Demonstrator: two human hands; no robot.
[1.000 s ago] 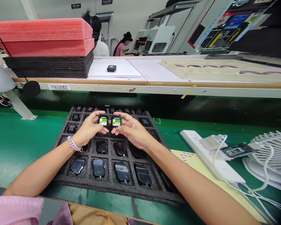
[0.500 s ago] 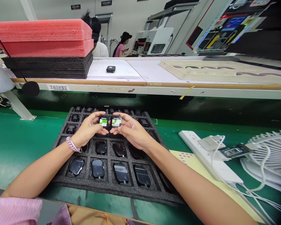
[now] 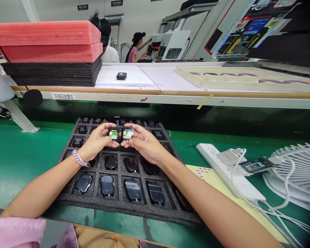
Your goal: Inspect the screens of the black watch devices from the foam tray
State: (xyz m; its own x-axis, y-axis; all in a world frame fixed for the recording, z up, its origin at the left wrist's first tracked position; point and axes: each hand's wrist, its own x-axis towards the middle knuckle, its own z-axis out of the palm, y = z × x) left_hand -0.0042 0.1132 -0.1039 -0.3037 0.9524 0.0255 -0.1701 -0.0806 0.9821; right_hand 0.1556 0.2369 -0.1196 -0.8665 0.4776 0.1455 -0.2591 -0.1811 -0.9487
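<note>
My left hand [image 3: 96, 143] holds a small black watch body [image 3: 113, 134] with a lit green and white screen. My right hand [image 3: 144, 143] grips a second one [image 3: 127, 133] right beside it, the two almost touching. Both are held above the middle of a black foam tray [image 3: 119, 203] on the green belt. Its pockets hold several dark-screened watch bodies, such as one [image 3: 107, 185] in the near row. A pale band circles my left wrist.
A white power strip [image 3: 214, 160] with plugged cables and a small meter [image 3: 255, 166] lies right of the tray, next to a white fan [image 3: 297, 172]. On the shelf behind are red and black foam stacks [image 3: 49, 51] and a lone watch body [image 3: 121, 76]. Two people work further back.
None in my hands; both watch bodies stay held side by side. The view has shifted slightly, and a person at the back has raised an arm.
</note>
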